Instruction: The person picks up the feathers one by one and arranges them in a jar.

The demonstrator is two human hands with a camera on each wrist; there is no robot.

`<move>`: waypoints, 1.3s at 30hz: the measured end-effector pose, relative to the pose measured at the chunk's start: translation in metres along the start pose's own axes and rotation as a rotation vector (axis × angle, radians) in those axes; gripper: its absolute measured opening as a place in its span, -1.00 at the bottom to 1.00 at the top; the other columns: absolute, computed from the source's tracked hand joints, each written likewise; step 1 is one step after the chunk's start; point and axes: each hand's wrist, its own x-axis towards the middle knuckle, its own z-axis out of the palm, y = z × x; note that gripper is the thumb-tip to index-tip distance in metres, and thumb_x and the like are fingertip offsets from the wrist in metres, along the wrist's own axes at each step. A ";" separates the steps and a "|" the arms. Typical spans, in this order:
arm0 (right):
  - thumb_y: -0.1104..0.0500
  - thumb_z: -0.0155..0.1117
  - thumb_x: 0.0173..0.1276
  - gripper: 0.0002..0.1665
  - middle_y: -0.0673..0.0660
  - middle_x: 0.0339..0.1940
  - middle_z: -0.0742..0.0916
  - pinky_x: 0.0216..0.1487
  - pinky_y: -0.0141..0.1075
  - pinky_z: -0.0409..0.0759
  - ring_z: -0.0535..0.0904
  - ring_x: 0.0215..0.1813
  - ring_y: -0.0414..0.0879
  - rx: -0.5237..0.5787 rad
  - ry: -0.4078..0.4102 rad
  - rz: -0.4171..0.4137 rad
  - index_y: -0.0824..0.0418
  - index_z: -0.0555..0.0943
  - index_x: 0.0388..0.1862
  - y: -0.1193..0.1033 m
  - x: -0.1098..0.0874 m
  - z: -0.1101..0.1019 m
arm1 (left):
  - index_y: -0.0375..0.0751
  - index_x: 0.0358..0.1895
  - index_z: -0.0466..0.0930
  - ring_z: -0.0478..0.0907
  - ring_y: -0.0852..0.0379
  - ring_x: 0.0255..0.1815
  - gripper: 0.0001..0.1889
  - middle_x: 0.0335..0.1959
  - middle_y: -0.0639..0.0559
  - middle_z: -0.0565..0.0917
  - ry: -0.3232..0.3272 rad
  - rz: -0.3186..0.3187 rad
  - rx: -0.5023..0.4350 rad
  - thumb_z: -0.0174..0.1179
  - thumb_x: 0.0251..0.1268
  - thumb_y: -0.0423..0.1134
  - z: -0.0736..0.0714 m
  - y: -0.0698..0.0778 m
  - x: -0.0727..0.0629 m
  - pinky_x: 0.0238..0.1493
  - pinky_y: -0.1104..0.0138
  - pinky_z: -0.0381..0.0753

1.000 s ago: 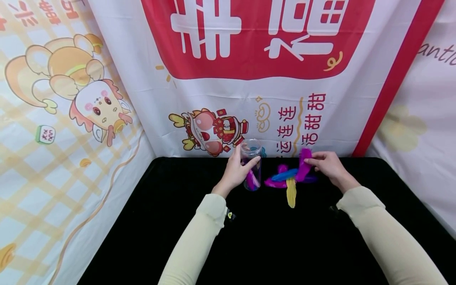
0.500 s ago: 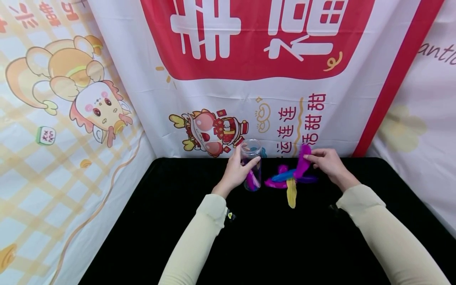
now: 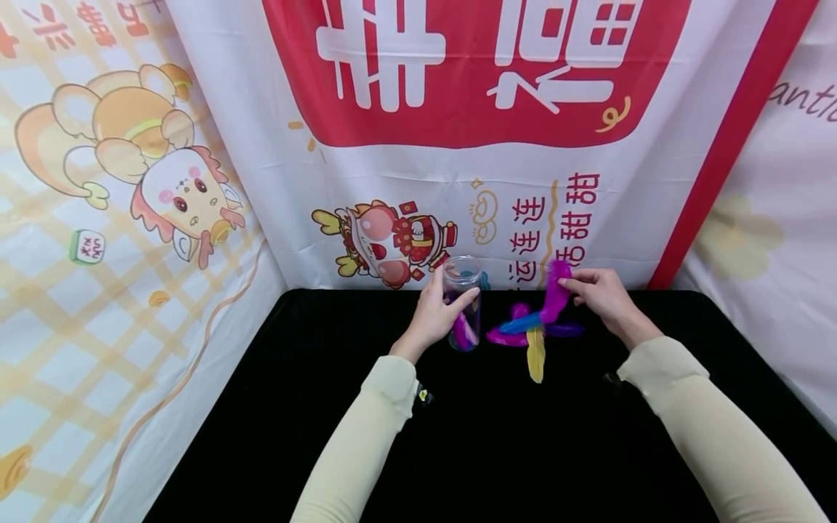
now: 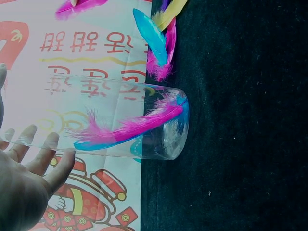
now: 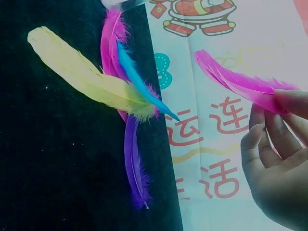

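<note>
My left hand [image 3: 432, 317] grips a clear, open-topped plastic jar [image 3: 463, 274] standing upright at the back of the table. Inside the jar lie a pink feather [image 4: 149, 122] and a blue feather [image 4: 96, 145]. My right hand [image 3: 606, 303] pinches a magenta feather [image 3: 556, 293] between thumb and fingers, raised above a small pile. That pile holds a yellow feather [image 5: 91, 79], a blue feather [image 5: 140, 79], a purple feather [image 5: 135, 163] and pink feathers [image 5: 110, 43], crossing one another to the right of the jar.
The table has a black cloth [image 3: 510, 450]. A white printed curtain [image 3: 366, 171] with red lettering hangs right behind its back edge. Patterned curtains stand at the left [image 3: 118, 305] and right [image 3: 771, 290].
My right hand has lifted the magenta feather slightly upward from the pile. The left hand and the jar have stayed in place.
</note>
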 end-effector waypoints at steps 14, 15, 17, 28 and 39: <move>0.12 0.21 0.57 -0.48 -0.23 -0.35 0.72 -0.30 -0.41 0.62 0.58 -0.37 -0.30 0.049 0.029 -0.069 0.50 0.52 0.28 -0.017 0.002 0.005 | -0.04 0.54 0.15 0.45 0.05 0.36 -0.19 0.39 -0.04 0.42 0.023 0.027 0.038 0.32 0.38 0.14 0.001 -0.001 0.002 0.26 0.14 0.58; 0.12 0.20 0.57 -0.49 -0.22 -0.36 0.71 -0.30 -0.40 0.61 0.58 -0.38 -0.29 0.053 0.030 -0.068 0.51 0.52 0.28 -0.018 0.002 0.005 | -0.06 0.55 0.15 0.45 0.05 0.36 -0.18 0.40 -0.04 0.41 0.022 0.028 0.037 0.32 0.38 0.14 0.001 -0.001 0.002 0.27 0.13 0.57; 0.14 0.20 0.57 -0.49 -0.22 -0.38 0.71 -0.31 -0.41 0.61 0.58 -0.40 -0.30 0.062 0.038 -0.073 0.52 0.51 0.27 -0.019 0.003 0.007 | -0.08 0.56 0.14 0.44 0.03 0.37 -0.17 0.41 -0.04 0.40 0.021 0.026 0.037 0.31 0.38 0.15 0.001 -0.001 0.002 0.27 0.12 0.57; 0.06 0.32 0.50 -0.51 -0.25 -0.40 0.73 -0.35 -0.42 0.60 0.58 -0.42 -0.25 0.052 0.056 -0.090 0.43 0.59 0.18 -0.030 -0.003 0.011 | -0.07 0.56 0.13 0.44 0.03 0.38 -0.15 0.41 -0.05 0.40 0.011 0.021 0.026 0.30 0.38 0.18 0.001 -0.002 0.000 0.27 0.11 0.58; 0.07 0.43 0.41 -0.61 -0.21 -0.31 0.79 -0.29 -0.36 0.68 0.65 -0.33 -0.26 0.101 0.058 -0.118 0.29 0.73 0.09 -0.043 -0.005 0.015 | -0.03 0.58 0.11 0.41 0.02 0.41 -0.14 0.46 -0.04 0.36 0.007 0.010 0.029 0.30 0.37 0.19 0.000 -0.002 0.000 0.28 0.09 0.57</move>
